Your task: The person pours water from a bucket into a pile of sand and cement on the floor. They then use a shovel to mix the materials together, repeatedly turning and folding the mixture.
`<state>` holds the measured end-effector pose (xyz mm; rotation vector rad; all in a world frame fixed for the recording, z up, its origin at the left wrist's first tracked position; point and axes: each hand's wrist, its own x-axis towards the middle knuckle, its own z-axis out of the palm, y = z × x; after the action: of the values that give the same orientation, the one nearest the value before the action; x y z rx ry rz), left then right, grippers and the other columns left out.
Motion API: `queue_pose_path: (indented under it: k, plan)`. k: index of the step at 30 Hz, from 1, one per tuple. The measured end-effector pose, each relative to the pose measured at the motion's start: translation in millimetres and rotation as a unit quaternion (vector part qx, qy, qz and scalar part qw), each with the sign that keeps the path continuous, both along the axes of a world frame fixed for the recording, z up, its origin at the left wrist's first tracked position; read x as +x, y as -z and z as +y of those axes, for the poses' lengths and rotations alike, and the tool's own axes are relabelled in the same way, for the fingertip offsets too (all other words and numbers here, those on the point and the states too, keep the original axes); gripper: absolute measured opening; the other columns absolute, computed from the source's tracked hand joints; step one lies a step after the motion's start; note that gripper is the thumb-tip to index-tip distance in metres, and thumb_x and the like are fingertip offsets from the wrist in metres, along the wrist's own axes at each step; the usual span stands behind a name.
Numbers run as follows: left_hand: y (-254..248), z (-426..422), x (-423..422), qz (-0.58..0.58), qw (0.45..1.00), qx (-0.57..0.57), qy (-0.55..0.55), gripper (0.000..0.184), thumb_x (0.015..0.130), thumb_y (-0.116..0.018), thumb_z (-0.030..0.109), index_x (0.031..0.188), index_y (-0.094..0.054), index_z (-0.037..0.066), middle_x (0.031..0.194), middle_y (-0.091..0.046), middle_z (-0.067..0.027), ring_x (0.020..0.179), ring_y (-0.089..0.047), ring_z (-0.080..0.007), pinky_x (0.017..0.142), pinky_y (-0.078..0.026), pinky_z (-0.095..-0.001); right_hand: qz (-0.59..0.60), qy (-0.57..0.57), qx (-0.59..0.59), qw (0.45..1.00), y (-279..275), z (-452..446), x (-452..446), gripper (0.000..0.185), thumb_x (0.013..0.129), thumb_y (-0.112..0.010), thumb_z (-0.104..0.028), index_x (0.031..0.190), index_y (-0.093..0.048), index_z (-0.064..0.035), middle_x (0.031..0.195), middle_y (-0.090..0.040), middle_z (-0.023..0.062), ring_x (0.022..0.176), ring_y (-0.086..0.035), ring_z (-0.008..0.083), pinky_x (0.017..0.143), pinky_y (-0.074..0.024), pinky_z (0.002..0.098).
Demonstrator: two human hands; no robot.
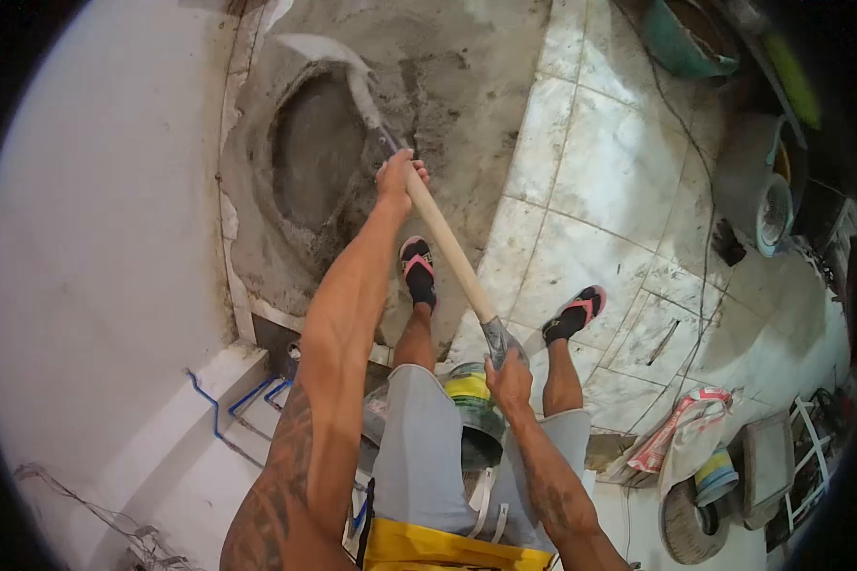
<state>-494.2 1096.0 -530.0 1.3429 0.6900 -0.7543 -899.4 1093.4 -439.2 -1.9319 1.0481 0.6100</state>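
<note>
A shovel (443, 233) with a pale wooden shaft slants across the view. Its blade (316, 48), coated in cement and slightly blurred, is at the far rim of a ring of wet mortar (281, 205). Grey liquid (319, 143) fills the hollow inside that ring. My left hand (402, 179) is closed round the lower shaft, just behind the metal socket. At the near end, my right hand (509, 381) grips the grey handle.
My feet in pink flip-flops stand apart, one near the mortar, one on pale floor tiles (609, 162). A green tub (690, 38) and a bucket (776, 209) are at right. A cable (705, 238) crosses the tiles. A white wall (114, 190) rises at left. Behind me are sacks (681, 428).
</note>
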Motion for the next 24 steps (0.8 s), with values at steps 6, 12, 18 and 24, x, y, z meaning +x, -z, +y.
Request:
queue_pose_path:
  k: [6, 12, 18, 24]
  plan:
    - [-33, -69, 2, -0.042, 0.998, -0.043, 0.036, 0.02, 0.085, -0.063, 0.01, 0.096, -0.048, 0.002, 0.077, -0.055, -0.0085, 0.063, -0.057, -0.0187, 0.056, -0.054, -0.0347, -0.044, 0.009, 0.035, 0.998, -23, -105, 1, 0.048, 0.082, -0.068, -0.038, 0.095, -0.055, 0.0063, 0.074, -0.062, 0.0293, 0.072, -0.062, 0.0464, 0.063, -0.0487, 0.0498]
    - [23, -184, 39, -0.124, 0.974, 0.039, 0.188, 0.018, 0.084, -0.063, 0.006, 0.092, -0.048, 0.0, 0.076, -0.056, -0.01, 0.061, -0.057, -0.0194, 0.053, -0.051, -0.0351, -0.02, 0.061, 0.097, 0.993, 9, -158, 43, 0.048, 0.08, -0.068, -0.037, 0.095, -0.057, 0.0074, 0.073, -0.063, 0.0274, 0.072, -0.064, 0.0422, 0.066, -0.0494, 0.0448]
    - [143, -270, 71, -0.112, 0.946, 0.099, 0.288, 0.019, 0.083, -0.064, 0.006, 0.092, -0.049, -0.003, 0.074, -0.056, -0.0116, 0.062, -0.058, -0.0194, 0.052, -0.047, -0.0344, 0.033, 0.165, 0.166, 0.972, 91, -179, 101, 0.056, 0.08, -0.063, -0.046, 0.101, -0.059, 0.0051, 0.091, -0.062, 0.0316, 0.092, -0.062, 0.0431, 0.079, -0.0475, 0.0453]
    - [217, -244, 100, -0.134, 0.938, 0.155, 0.279, 0.039, 0.084, -0.064, 0.006, 0.11, -0.037, -0.004, 0.084, -0.056, -0.0134, 0.065, -0.059, -0.0209, 0.053, -0.049, -0.0362, 0.089, 0.092, 0.192, 0.973, 132, -205, 145, 0.055, 0.079, -0.065, -0.047, 0.096, -0.06, 0.0055, 0.084, -0.064, 0.0284, 0.081, -0.064, 0.0393, 0.073, -0.048, 0.0433]
